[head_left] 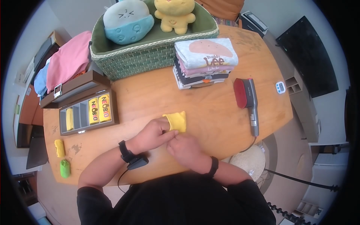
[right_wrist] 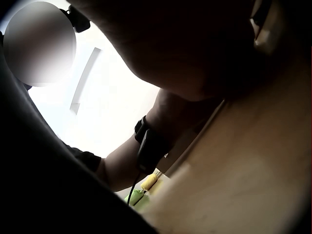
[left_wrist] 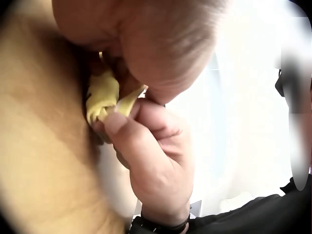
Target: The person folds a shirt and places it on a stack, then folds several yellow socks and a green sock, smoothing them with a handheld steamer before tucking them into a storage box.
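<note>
A folded yellow sock (head_left: 178, 122) lies close over the table in front of the person in the head view. Its far end is flat and squared, and its near edge is bunched at the hands. The left hand (head_left: 150, 133) holds it, with the fingers partly hidden behind the fabric. Just nearer the body, the right hand (head_left: 185, 150) pinches the sock's near edge. In the left wrist view, the right hand's thumb and forefinger (left_wrist: 117, 122) grip a stretched fold of the yellow fabric (left_wrist: 103, 92). The right wrist view is dark and hides the sock almost wholly.
At left stands an open brown compartment box (head_left: 115, 108) with rolled yellow socks (head_left: 99, 108). A yellow roll (head_left: 59, 148) and a green roll (head_left: 65, 168) lie near the left edge. Behind are a green basket (head_left: 138, 62), folded shirts (head_left: 206, 56), a hairbrush-like appliance (head_left: 248, 97) and a timer (head_left: 280, 87).
</note>
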Demonstrator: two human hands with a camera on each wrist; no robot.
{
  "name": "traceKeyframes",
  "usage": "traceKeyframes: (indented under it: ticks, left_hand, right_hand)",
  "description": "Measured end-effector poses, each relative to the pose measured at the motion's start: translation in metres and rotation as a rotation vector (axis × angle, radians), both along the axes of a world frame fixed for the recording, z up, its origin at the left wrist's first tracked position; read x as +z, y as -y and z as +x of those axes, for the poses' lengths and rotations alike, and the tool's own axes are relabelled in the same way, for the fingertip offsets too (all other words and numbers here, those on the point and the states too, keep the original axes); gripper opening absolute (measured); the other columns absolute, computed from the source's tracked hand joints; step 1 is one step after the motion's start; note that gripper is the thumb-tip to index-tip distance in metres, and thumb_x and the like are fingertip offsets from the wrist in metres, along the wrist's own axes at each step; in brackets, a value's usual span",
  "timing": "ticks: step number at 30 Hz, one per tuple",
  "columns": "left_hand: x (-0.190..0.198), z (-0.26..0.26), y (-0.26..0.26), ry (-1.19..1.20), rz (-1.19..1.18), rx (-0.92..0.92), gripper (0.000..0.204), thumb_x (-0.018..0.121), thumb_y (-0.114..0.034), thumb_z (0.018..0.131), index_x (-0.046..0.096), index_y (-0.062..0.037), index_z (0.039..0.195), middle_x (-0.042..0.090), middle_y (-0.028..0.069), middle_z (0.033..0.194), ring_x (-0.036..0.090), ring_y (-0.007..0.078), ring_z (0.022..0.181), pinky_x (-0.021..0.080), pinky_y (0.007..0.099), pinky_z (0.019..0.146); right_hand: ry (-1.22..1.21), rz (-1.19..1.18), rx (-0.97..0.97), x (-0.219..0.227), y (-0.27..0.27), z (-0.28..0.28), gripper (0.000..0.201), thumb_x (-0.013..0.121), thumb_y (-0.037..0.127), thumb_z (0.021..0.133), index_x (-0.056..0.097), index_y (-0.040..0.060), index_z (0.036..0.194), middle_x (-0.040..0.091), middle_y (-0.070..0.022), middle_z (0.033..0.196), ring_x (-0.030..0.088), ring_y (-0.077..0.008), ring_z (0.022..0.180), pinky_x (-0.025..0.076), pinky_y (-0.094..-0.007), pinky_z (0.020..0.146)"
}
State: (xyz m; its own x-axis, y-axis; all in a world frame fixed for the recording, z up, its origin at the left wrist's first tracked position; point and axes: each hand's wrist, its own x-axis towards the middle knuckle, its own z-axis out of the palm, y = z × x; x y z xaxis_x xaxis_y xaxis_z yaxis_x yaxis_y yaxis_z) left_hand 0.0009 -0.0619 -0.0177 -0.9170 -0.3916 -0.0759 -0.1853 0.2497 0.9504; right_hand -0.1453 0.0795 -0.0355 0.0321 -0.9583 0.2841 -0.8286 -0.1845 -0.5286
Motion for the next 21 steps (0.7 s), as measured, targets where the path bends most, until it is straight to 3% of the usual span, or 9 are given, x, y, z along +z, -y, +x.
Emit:
traceKeyframes:
  ticks: [2,4,8,9,10,14,16,21]
  left_hand:
    - [-0.001,-0.001,-0.002,0.045,0.013,0.054,0.012,0.069,-0.007,0.099,0.072,0.0024,0.105,0.070,0.0149,0.092,0.064,0.0283,0.092,0.054,0.0401,0.083]
    - [0.000,-0.002,-0.001,-0.133,-0.121,0.073,0.009,0.070,-0.005,0.096,0.068,0.0021,0.090,0.064,0.0145,0.087,0.061,0.0293,0.083,0.052,0.0392,0.075]
    - [0.000,0.000,-0.001,-0.165,-0.081,0.080,0.011,0.071,-0.006,0.095,0.067,0.0014,0.088,0.064,0.0146,0.090,0.061,0.0311,0.087,0.052,0.0399,0.077]
    - [-0.002,0.001,-0.001,-0.120,-0.088,0.056,0.006,0.072,-0.004,0.094,0.070,0.0003,0.098,0.068,0.0149,0.100,0.063,0.0311,0.094,0.053,0.0397,0.083]
    - [-0.003,0.001,-0.001,-0.076,-0.096,0.031,0.015,0.073,-0.002,0.093,0.074,-0.0008,0.108,0.071,0.0153,0.110,0.066,0.0311,0.101,0.054,0.0394,0.088]
    - [-0.005,0.004,-0.006,-0.133,-0.217,0.100,0.010,0.077,-0.005,0.090,0.069,0.0007,0.091,0.064,0.0146,0.093,0.061,0.0339,0.089,0.053,0.0419,0.079]
    - [-0.006,0.008,-0.012,-0.317,-0.504,0.210,0.014,0.079,-0.006,0.089,0.067,0.0015,0.089,0.063,0.0148,0.094,0.061,0.0340,0.089,0.052,0.0431,0.078]
    - [0.002,0.029,-0.036,0.010,-0.305,0.385,0.013,0.078,-0.006,0.089,0.067,0.0019,0.091,0.063,0.0155,0.097,0.061,0.0342,0.086,0.052,0.0426,0.076]
  right_hand:
    - [-0.020,0.018,0.002,0.002,-0.001,-0.002,0.007,0.072,0.011,0.086,0.068,0.0060,0.082,0.064,-0.0126,0.076,0.066,-0.0336,0.069,0.051,-0.0461,0.058]
    - [0.183,0.071,0.110,0.018,0.002,-0.017,0.007,0.072,0.011,0.087,0.068,0.0062,0.086,0.065,-0.0096,0.076,0.066,-0.0327,0.068,0.052,-0.0464,0.060]
    - [0.095,0.024,0.081,0.049,0.016,-0.053,0.009,0.072,0.006,0.085,0.067,0.0047,0.091,0.067,-0.0104,0.088,0.066,-0.0340,0.078,0.054,-0.0467,0.069]
    - [0.055,-0.126,0.160,0.050,0.030,-0.060,0.011,0.070,0.003,0.082,0.067,0.0034,0.093,0.066,-0.0125,0.094,0.066,-0.0357,0.086,0.055,-0.0464,0.075]
    - [0.013,-0.278,0.238,0.051,0.036,-0.064,0.015,0.068,0.000,0.080,0.067,0.0020,0.094,0.064,-0.0145,0.100,0.065,-0.0375,0.094,0.055,-0.0460,0.081]
    - [0.024,-0.089,0.364,0.035,0.041,-0.072,0.019,0.068,0.000,0.080,0.064,0.0002,0.099,0.061,-0.0161,0.109,0.060,-0.0379,0.105,0.053,-0.0456,0.090]
    - [-0.011,-0.019,0.363,0.030,0.041,-0.071,0.020,0.069,0.002,0.081,0.064,0.0007,0.099,0.061,-0.0152,0.105,0.060,-0.0367,0.104,0.054,-0.0457,0.089]
    - [-0.024,0.059,0.374,0.034,0.035,-0.070,0.028,0.074,0.002,0.081,0.069,0.0037,0.108,0.063,-0.0132,0.110,0.062,-0.0367,0.107,0.054,-0.0459,0.092]
